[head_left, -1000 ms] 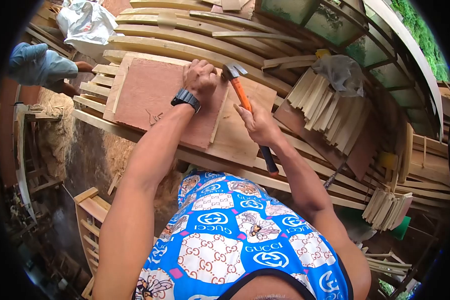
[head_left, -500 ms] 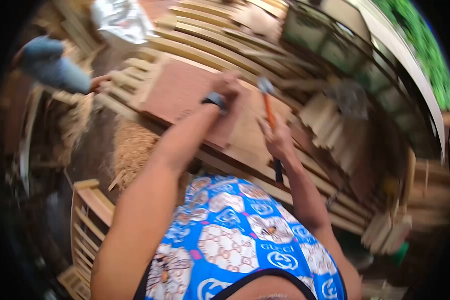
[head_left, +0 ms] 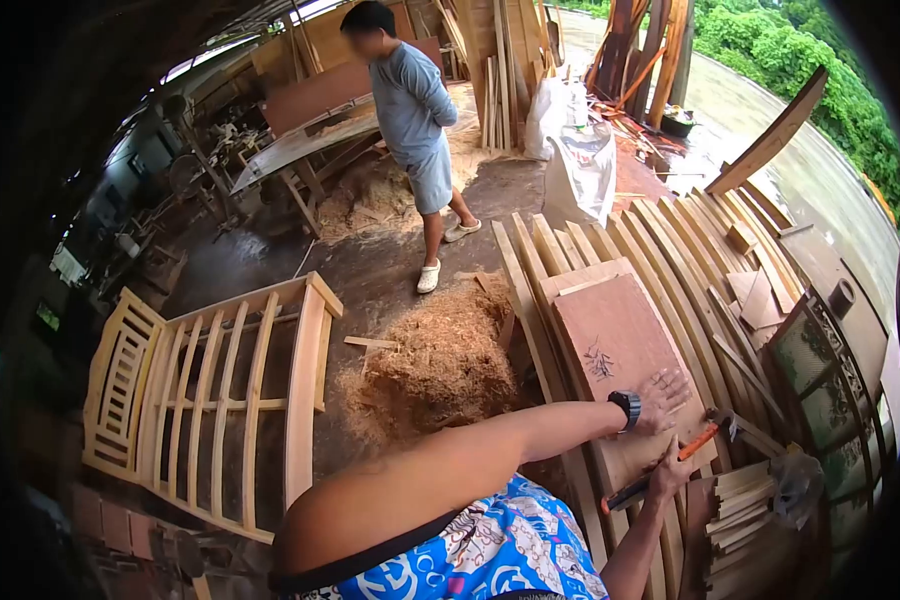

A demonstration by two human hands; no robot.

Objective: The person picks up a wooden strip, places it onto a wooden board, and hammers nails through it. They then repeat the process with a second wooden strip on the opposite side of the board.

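My left hand [head_left: 662, 400], with a dark watch on its wrist, lies flat with fingers spread on the lower end of a reddish-brown board [head_left: 625, 325]. Dark scribbled marks show on the board's face. It rests on a paler wooden panel [head_left: 620, 462] across long wooden slats. Close beside it, my right hand [head_left: 668, 478] is wrapped round a hammer [head_left: 698, 441] with an orange and black handle. The hammer's head points up and to the right, near the board's lower corner.
Long slats [head_left: 660, 235] lie to the right, by dark-framed panels [head_left: 825, 380]. A slatted wooden bed frame [head_left: 300, 415] stands left, and a heap of shavings [head_left: 445, 350] covers the floor between. A person [head_left: 410, 110] stands beyond, near white sacks [head_left: 582, 165].
My view has swung left and up, bringing the bed frame and the whole person into sight. My left hand now lies flat on the board; the hammer stays in my right hand.
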